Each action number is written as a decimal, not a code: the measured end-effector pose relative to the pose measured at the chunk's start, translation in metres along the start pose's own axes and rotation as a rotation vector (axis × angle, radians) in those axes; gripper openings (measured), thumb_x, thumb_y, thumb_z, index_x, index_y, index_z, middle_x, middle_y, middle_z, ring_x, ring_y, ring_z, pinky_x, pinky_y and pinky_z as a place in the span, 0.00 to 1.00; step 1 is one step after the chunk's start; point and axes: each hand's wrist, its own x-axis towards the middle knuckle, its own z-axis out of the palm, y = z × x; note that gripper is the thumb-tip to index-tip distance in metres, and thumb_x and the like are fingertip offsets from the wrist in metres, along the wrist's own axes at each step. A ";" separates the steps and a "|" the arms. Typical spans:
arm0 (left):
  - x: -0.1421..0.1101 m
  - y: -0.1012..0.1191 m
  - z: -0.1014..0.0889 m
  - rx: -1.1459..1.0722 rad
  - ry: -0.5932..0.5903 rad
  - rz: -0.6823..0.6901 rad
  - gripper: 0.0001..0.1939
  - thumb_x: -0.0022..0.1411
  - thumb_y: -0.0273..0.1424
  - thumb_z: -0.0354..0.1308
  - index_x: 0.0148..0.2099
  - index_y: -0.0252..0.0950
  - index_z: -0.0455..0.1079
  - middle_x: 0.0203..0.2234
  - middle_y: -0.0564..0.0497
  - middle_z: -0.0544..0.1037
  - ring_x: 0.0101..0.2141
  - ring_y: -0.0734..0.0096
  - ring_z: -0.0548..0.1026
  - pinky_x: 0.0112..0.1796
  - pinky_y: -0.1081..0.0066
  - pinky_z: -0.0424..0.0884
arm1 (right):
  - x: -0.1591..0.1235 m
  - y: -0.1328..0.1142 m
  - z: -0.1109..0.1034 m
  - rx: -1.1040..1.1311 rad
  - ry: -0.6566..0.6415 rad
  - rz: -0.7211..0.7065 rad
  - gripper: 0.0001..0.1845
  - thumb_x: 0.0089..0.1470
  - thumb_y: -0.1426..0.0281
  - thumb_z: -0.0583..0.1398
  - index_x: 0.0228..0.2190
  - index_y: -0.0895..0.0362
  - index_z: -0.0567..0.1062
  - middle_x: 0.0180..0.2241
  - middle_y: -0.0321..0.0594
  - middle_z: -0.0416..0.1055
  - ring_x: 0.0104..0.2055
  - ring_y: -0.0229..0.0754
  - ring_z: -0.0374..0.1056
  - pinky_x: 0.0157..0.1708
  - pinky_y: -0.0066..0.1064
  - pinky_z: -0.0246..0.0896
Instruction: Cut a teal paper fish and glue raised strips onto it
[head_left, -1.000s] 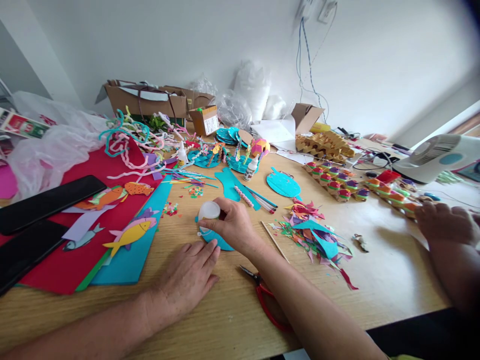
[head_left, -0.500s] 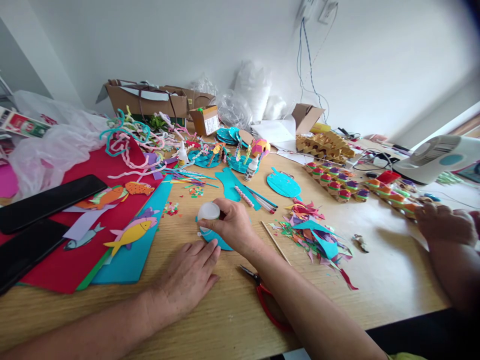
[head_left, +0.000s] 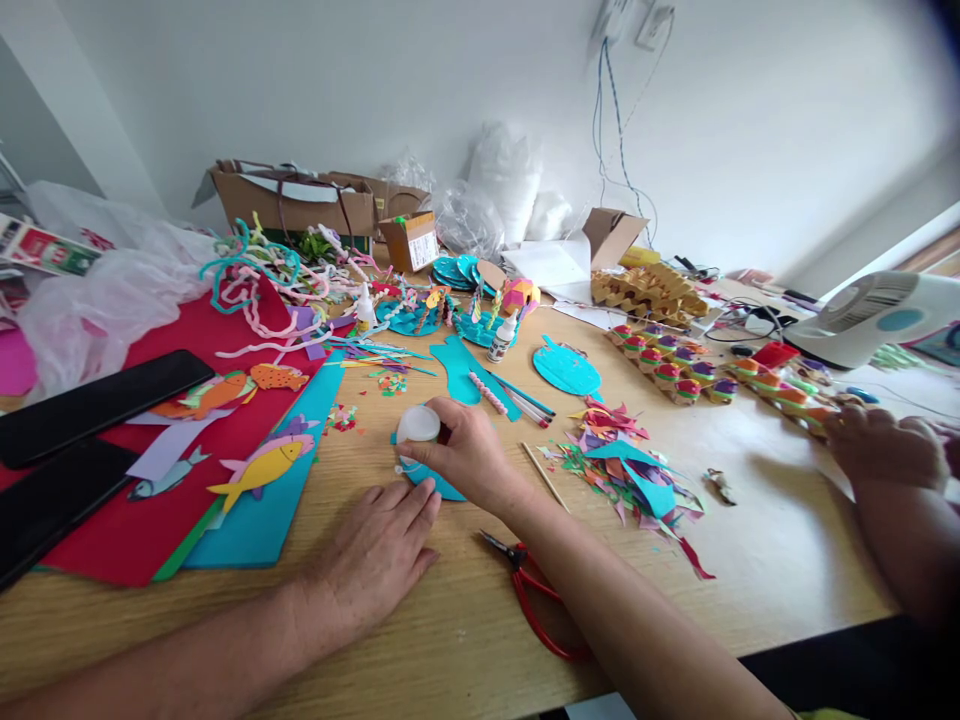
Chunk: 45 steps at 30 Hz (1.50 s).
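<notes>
My right hand (head_left: 471,452) is closed on a small translucent round plastic container (head_left: 418,424), whose pale round end faces me. It is held over a blue disc (head_left: 448,488) on the wooden table. Most of the disc is hidden by the hand and container. My left hand (head_left: 381,540) lies flat with fingers stretched out, its fingertips at the disc's near edge. Red-handled scissors (head_left: 534,600) rest beside my right forearm, which partly covers them. A thin wooden stick (head_left: 544,475) lies just right of my right hand.
Paper scraps (head_left: 634,465) spread to the right, near painted egg cartons (head_left: 671,365). Paper fish (head_left: 262,472) and black phones (head_left: 105,400) lie on coloured sheets at left. Glue bottles (head_left: 502,338) stand farther back. Another person's hand (head_left: 889,450) rests at far right.
My right forearm has shifted slightly, uncovering more of the scissors' handles and covering more of the stick's near end. The container and my left hand stay in nearly the same place.
</notes>
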 end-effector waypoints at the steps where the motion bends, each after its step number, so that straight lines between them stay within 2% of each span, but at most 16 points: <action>1: 0.000 0.000 -0.001 -0.003 -0.004 -0.002 0.22 0.62 0.31 0.54 0.56 0.28 0.64 0.51 0.40 0.73 0.47 0.52 0.71 0.43 0.56 0.71 | 0.000 -0.002 -0.002 -0.012 0.000 0.009 0.12 0.43 0.68 0.67 0.22 0.57 0.68 0.21 0.29 0.62 0.23 0.32 0.55 0.23 0.24 0.47; 6: 0.000 0.000 -0.001 -0.004 0.003 0.004 0.22 0.61 0.30 0.54 0.56 0.29 0.64 0.53 0.41 0.71 0.47 0.53 0.72 0.44 0.56 0.71 | -0.001 -0.007 -0.012 -0.044 0.094 0.056 0.13 0.43 0.65 0.66 0.25 0.57 0.68 0.20 0.28 0.60 0.22 0.32 0.54 0.22 0.24 0.47; 16: 0.000 0.000 0.000 -0.001 0.015 0.008 0.22 0.61 0.30 0.54 0.56 0.28 0.65 0.53 0.41 0.72 0.47 0.53 0.71 0.43 0.56 0.72 | 0.003 -0.001 -0.005 0.029 -0.028 0.065 0.13 0.44 0.65 0.66 0.26 0.57 0.67 0.20 0.28 0.59 0.22 0.32 0.53 0.22 0.25 0.46; 28: 0.000 0.000 -0.001 0.002 -0.007 -0.001 0.22 0.62 0.32 0.53 0.57 0.28 0.64 0.52 0.40 0.72 0.48 0.53 0.71 0.44 0.56 0.71 | 0.005 -0.007 -0.006 -0.043 -0.040 0.029 0.15 0.43 0.64 0.67 0.24 0.57 0.67 0.21 0.29 0.60 0.23 0.32 0.53 0.23 0.25 0.45; 34: 0.000 0.000 -0.001 -0.014 0.005 0.004 0.22 0.62 0.32 0.52 0.57 0.28 0.64 0.51 0.39 0.73 0.47 0.53 0.71 0.44 0.55 0.70 | 0.004 -0.009 -0.007 -0.117 -0.020 -0.021 0.15 0.43 0.61 0.67 0.24 0.57 0.69 0.24 0.32 0.65 0.28 0.35 0.59 0.27 0.26 0.48; 39: -0.001 0.000 0.000 -0.008 0.017 -0.001 0.21 0.62 0.31 0.51 0.56 0.30 0.64 0.51 0.40 0.73 0.47 0.53 0.71 0.43 0.57 0.70 | 0.003 -0.007 -0.006 -0.073 -0.022 0.009 0.14 0.43 0.62 0.67 0.25 0.57 0.70 0.23 0.32 0.66 0.26 0.35 0.59 0.25 0.26 0.47; 45: -0.001 0.000 0.001 -0.006 0.046 0.006 0.20 0.62 0.31 0.52 0.55 0.30 0.65 0.51 0.40 0.73 0.46 0.53 0.72 0.43 0.57 0.69 | 0.003 -0.006 -0.006 -0.071 -0.017 0.049 0.14 0.42 0.63 0.68 0.24 0.57 0.69 0.22 0.31 0.64 0.25 0.34 0.57 0.24 0.25 0.46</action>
